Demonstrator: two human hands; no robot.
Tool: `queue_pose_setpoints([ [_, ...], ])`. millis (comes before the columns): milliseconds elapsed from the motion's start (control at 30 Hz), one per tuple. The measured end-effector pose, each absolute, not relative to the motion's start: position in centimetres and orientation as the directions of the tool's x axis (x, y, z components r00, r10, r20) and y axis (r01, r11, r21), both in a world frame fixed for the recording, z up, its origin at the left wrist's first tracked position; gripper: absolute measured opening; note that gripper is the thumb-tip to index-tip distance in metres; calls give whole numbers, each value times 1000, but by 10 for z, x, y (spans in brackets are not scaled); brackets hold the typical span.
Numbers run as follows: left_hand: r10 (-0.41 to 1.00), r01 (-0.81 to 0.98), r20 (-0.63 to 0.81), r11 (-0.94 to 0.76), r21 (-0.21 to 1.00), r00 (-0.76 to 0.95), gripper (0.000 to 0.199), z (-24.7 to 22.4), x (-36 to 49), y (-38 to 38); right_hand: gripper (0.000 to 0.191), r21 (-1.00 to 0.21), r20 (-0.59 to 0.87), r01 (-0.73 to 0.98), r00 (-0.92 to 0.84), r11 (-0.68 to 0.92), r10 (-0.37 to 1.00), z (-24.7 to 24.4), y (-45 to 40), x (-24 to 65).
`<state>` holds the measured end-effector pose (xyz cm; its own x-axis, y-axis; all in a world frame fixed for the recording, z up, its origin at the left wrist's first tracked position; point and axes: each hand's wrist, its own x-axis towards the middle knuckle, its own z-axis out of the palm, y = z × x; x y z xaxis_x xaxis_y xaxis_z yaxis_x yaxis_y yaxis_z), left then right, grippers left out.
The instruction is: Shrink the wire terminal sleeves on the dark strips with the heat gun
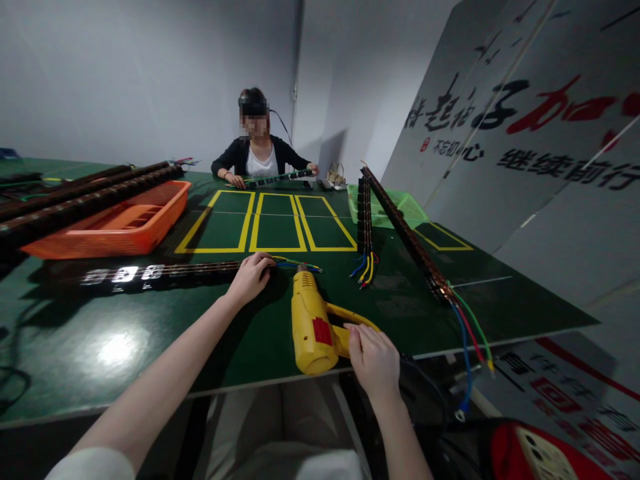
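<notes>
On our green counter (250,353) lies a long, probably stiff strip (200,269), our left fingers (264,260) curled over its wired end, our right fingers (376,333) gripping a heat gun (310,327) by its handle, likely safest.

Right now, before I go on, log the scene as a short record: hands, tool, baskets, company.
Left hand: on the wire end of a dark bar; grip unclear
Right hand: closed around the handle of the yellow heat gun
Nozzle: pointing away from the wearer, near the bar's wires
Orange basket: at left, several bars across it
Green basket: at right, two more bars across it
Co-worker: across the table, both hands at another bar
</notes>
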<state>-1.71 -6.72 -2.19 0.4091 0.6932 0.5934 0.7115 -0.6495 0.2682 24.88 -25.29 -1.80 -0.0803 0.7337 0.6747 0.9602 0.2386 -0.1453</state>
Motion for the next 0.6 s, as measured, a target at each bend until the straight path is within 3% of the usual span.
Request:
queue_pose_setpoints([
  [333, 707, 714, 579, -641, 283, 405, 26, -21, -16, -68, 40, -185, 590, 963, -50, 196, 806, -7, -260, 264],
  [600, 704, 701, 576, -651, 290, 415, 26, -23, -18, -65, 77, -213, 424, 926, -200, 312, 883, 10, -254, 231],
])
